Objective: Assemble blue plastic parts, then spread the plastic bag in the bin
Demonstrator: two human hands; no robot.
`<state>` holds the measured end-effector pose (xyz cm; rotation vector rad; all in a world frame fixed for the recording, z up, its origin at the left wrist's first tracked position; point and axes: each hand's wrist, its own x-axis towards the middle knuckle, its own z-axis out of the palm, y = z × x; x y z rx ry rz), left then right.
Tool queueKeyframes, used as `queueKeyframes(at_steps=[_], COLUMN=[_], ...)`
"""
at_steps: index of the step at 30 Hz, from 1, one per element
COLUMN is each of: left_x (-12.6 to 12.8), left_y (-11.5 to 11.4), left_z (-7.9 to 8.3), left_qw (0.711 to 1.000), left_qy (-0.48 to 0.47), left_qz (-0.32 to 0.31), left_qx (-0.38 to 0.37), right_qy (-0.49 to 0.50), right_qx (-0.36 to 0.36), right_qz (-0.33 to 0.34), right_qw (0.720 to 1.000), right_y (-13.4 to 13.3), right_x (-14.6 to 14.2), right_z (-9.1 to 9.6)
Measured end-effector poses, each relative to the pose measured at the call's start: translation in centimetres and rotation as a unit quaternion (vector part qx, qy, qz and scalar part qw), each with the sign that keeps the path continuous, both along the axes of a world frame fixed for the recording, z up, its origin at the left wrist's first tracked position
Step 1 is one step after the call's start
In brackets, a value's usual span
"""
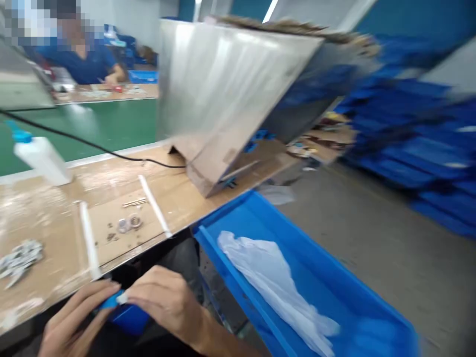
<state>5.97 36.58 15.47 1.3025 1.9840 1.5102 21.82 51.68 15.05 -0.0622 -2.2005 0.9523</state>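
Note:
My left hand [76,320] is closed, pinching a small blue plastic part [109,300] just below the table's front edge. My right hand [165,300] meets it from the other side. Between its thumb and fingers is a small whitish piece [122,297], which touches the end of the blue part. Motion blur and the fingers hide the exact shape of both pieces. Beneath the hands, a darker blue object [131,320] shows near my lap; its kind is unclear.
On the table [178,198] lie small rings [129,223], thin metal rods [134,202] and grey parts [21,260]. A white bottle [43,159] and a slanted metal hopper [230,94] stand behind. Right, a blue tray [316,267] holds a plastic bag [275,287]. A person [84,62] sits opposite.

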Motion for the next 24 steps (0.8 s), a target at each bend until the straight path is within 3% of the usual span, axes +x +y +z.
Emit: queueKeyframes(at_steps=[2,11,18,24], left_x=[-0.1,-0.3,-0.7,-0.6], left_y=[-0.1,-1.2,-2.6,-2.2], left_z=[0.4,0.2,-2.8,-4.7], left_qw=[0.995,0.989,0.984,0.986], left_qy=[0.080,0.117,0.135,0.109], left_qz=[-0.058,-0.089,-0.101,-0.125], left_qx=[-0.003,0.004,-0.051,-0.007], right_qy=[-0.001,-0.021,-0.093,-0.089], right_qx=[-0.037,-0.060,-0.010,-0.045], right_qz=[0.007,0.089,0.062,0.022], right_qw=[0.999,0.994,0.994,0.995], right_y=[0.6,0.6,0.0,-0.4], right_x=[0.7,-0.4,-0.8,0.0], right_z=[0.6,0.7,0.2,-0.8])
